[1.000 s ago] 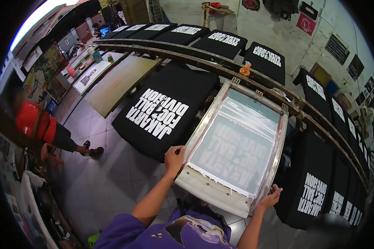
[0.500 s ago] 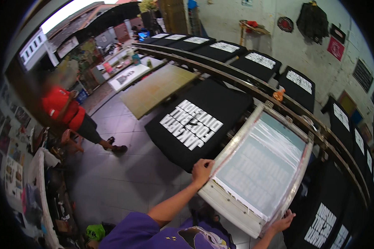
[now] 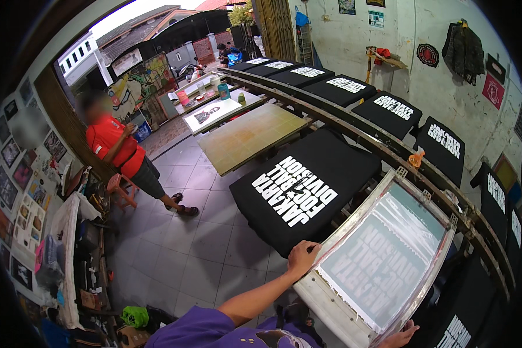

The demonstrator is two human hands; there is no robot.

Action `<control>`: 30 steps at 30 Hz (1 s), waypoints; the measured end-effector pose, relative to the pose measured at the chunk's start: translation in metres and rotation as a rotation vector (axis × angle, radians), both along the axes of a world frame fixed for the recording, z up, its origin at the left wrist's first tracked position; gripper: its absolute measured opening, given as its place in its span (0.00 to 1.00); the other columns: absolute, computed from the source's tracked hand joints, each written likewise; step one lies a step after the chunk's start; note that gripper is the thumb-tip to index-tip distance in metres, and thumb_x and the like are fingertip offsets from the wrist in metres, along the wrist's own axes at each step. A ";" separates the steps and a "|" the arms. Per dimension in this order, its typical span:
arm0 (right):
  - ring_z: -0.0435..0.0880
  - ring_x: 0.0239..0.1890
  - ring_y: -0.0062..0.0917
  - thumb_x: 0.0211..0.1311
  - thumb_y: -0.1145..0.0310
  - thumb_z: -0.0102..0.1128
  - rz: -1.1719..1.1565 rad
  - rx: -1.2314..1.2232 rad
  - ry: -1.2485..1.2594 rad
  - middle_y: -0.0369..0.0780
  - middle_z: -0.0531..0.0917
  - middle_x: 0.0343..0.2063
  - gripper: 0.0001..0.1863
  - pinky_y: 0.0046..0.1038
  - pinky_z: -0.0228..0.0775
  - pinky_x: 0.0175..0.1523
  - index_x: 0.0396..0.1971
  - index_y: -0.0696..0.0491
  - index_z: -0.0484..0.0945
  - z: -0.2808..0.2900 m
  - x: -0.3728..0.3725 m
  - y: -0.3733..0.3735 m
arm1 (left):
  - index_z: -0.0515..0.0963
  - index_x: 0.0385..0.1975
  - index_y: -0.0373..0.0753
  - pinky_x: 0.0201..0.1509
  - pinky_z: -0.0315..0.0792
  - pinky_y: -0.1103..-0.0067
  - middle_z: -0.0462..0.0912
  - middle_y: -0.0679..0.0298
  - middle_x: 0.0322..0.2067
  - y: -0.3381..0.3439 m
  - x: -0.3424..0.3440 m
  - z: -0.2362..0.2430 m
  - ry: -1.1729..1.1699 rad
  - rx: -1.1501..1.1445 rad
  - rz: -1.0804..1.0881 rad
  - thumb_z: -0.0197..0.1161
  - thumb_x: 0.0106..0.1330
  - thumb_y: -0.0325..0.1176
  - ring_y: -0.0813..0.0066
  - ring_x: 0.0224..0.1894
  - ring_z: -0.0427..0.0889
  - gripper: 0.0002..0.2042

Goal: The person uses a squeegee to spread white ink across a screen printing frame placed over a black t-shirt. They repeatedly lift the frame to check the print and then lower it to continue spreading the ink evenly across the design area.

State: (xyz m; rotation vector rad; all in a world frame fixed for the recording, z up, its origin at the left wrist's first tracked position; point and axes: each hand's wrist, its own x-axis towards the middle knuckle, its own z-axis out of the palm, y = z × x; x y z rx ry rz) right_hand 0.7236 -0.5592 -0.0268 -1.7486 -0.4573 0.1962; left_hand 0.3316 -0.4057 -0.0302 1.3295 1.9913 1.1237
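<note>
- Right hand (image 3: 399,336): positioned at the outer right edge of the printing screen (image 3: 384,255), by its near right corner. Fingers are extended; part of the hand is hidden, so whether it clamps the frame or only supports it cannot be told.
- Left hand (image 3: 303,258): placed on the left edge of the screen, toward the near left corner. Fingers are curled and appear closed on the frame; the fingertips are not clearly visible.
- Printing screen: located in front of the person, its far edge at metal brackets (image 3: 402,172) beside the long rail (image 3: 354,129). Clearance beneath it cannot be judged.
- Handling: the frame looks rigid and moderately heavy, best held by both side edges near the front corners. The mesh (image 3: 409,223) looks taut and easily damaged; white residue across it may be slippery. Keep fingers off it.
- Black shirt (image 3: 307,188): lies beyond the screen's left edge, bearing white lettering; the cloth should be soft.
- Tan board (image 3: 252,138): beyond the shirt's far left edge, bare-faced.
- Co-worker (image 3: 120,148): stands left of the tan board, in a red top.
- Shirt row (image 3: 388,113): black, white-printed, along the rail's far side.
- Dark jacket (image 3: 464,52): hangs on the far wall.
</note>
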 end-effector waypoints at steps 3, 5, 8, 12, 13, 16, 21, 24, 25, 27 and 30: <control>0.84 0.43 0.40 0.80 0.43 0.43 0.009 0.047 0.028 0.51 0.87 0.37 0.38 0.39 0.76 0.53 0.39 0.68 0.85 -0.009 0.004 0.001 | 0.88 0.38 0.44 0.45 0.78 0.66 0.86 0.60 0.37 0.000 -0.001 -0.003 0.006 0.010 0.002 0.67 0.67 0.47 0.57 0.40 0.86 0.13; 0.84 0.43 0.39 0.80 0.43 0.43 0.011 0.051 0.029 0.51 0.87 0.37 0.38 0.39 0.75 0.53 0.39 0.68 0.85 -0.013 0.009 0.000 | 0.88 0.39 0.43 0.45 0.78 0.68 0.86 0.60 0.36 0.001 0.000 0.000 -0.001 0.010 0.004 0.68 0.67 0.47 0.59 0.39 0.87 0.14; 0.84 0.42 0.39 0.79 0.42 0.44 0.010 0.039 0.022 0.51 0.87 0.36 0.38 0.38 0.75 0.52 0.38 0.67 0.85 -0.004 0.003 0.001 | 0.88 0.39 0.43 0.45 0.78 0.68 0.86 0.60 0.36 0.001 0.000 -0.002 0.021 0.034 0.000 0.68 0.67 0.47 0.60 0.38 0.87 0.14; 0.83 0.40 0.37 0.79 0.42 0.44 -0.002 0.096 0.035 0.49 0.86 0.34 0.37 0.36 0.75 0.51 0.37 0.66 0.85 -0.004 0.003 0.004 | 0.88 0.38 0.43 0.46 0.78 0.67 0.86 0.60 0.37 0.001 -0.001 -0.004 0.000 0.041 -0.011 0.67 0.67 0.46 0.58 0.40 0.86 0.13; 0.83 0.39 0.37 0.79 0.42 0.44 -0.014 0.113 0.037 0.49 0.86 0.33 0.36 0.36 0.75 0.50 0.36 0.65 0.85 -0.001 0.001 0.005 | 0.88 0.38 0.44 0.46 0.77 0.66 0.86 0.60 0.37 0.000 0.000 -0.003 -0.002 0.043 -0.008 0.67 0.68 0.46 0.56 0.41 0.86 0.13; 0.83 0.37 0.36 0.80 0.44 0.43 -0.093 0.200 -0.112 0.48 0.85 0.34 0.35 0.34 0.76 0.47 0.38 0.64 0.84 -0.007 0.005 0.007 | 0.87 0.38 0.44 0.46 0.77 0.65 0.85 0.60 0.38 -0.001 0.000 0.000 0.016 0.029 -0.001 0.66 0.68 0.46 0.55 0.42 0.85 0.13; 0.83 0.38 0.37 0.81 0.53 0.46 0.123 0.291 -0.507 0.49 0.84 0.39 0.26 0.34 0.76 0.44 0.41 0.64 0.82 0.035 0.007 0.009 | 0.88 0.38 0.44 0.46 0.77 0.64 0.85 0.60 0.37 -0.001 -0.001 -0.002 -0.004 0.042 0.000 0.66 0.68 0.46 0.55 0.41 0.85 0.13; 0.84 0.41 0.39 0.78 0.61 0.50 0.379 0.097 -0.550 0.50 0.84 0.40 0.20 0.35 0.77 0.47 0.42 0.65 0.82 0.056 0.011 -0.005 | 0.88 0.37 0.45 0.45 0.77 0.64 0.85 0.60 0.36 -0.003 -0.001 -0.001 -0.001 0.049 0.005 0.66 0.68 0.46 0.54 0.41 0.85 0.12; 0.84 0.42 0.39 0.77 0.64 0.52 0.480 0.005 -0.573 0.50 0.84 0.40 0.18 0.35 0.77 0.48 0.42 0.65 0.82 0.065 0.007 -0.012 | 0.88 0.37 0.45 0.45 0.77 0.64 0.85 0.60 0.36 -0.003 -0.001 -0.001 0.005 0.047 0.005 0.67 0.68 0.46 0.54 0.41 0.86 0.12; 0.83 0.47 0.42 0.71 0.66 0.59 0.687 -0.183 -0.439 0.51 0.84 0.43 0.16 0.37 0.75 0.56 0.48 0.64 0.80 0.091 -0.021 -0.031 | 0.88 0.37 0.45 0.45 0.77 0.64 0.85 0.60 0.36 -0.002 -0.001 -0.002 0.011 0.046 0.007 0.67 0.68 0.46 0.54 0.41 0.86 0.12; 0.80 0.53 0.38 0.69 0.67 0.60 1.040 -0.388 -0.607 0.50 0.83 0.48 0.20 0.37 0.71 0.61 0.55 0.64 0.77 0.112 -0.062 -0.054 | 0.88 0.37 0.46 0.44 0.77 0.64 0.85 0.60 0.36 0.002 0.004 -0.004 0.008 0.081 -0.010 0.67 0.68 0.46 0.54 0.41 0.86 0.11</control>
